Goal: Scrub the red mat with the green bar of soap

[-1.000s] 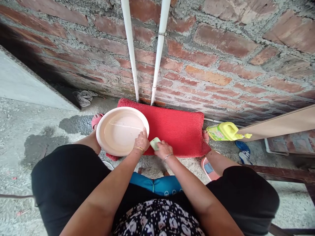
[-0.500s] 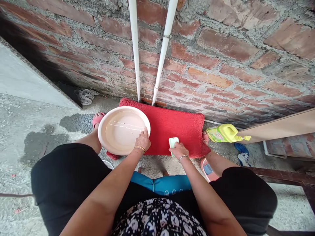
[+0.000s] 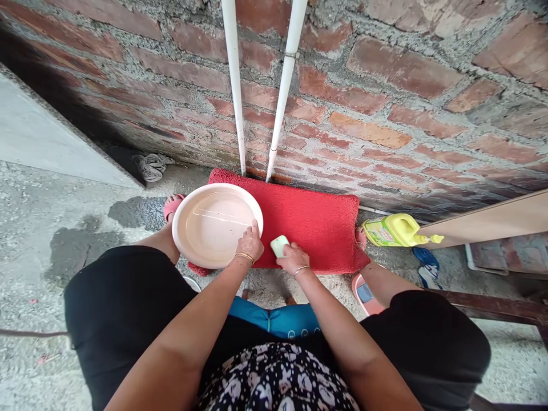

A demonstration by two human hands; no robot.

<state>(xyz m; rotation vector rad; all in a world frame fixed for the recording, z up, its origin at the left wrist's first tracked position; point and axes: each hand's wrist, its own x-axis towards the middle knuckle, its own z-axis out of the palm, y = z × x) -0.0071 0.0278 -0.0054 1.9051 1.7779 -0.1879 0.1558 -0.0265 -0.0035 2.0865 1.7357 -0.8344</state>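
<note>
A cream-pink plastic basin with water in it stands on the left part of a red, rough-textured mat. My left hand is closed on the basin's right rim, with a finger stretched along the inner side. In my right hand is a small pale green block with rounded corners, held over the mat just right of the basin. Whether the block is a scrubbing brush or a bar of soap, I cannot tell; its underside is hidden.
A yellow detergent bottle lies to the right of the mat, near blue-and-white footwear. Two white pipes run down the brick wall behind. A grey rag lies at back left. My feet flank the mat.
My right hand has moved left across the red mat with the pale green block, closer to the basin. The block is now turned at an angle. My left hand stays on the basin's rim.
</note>
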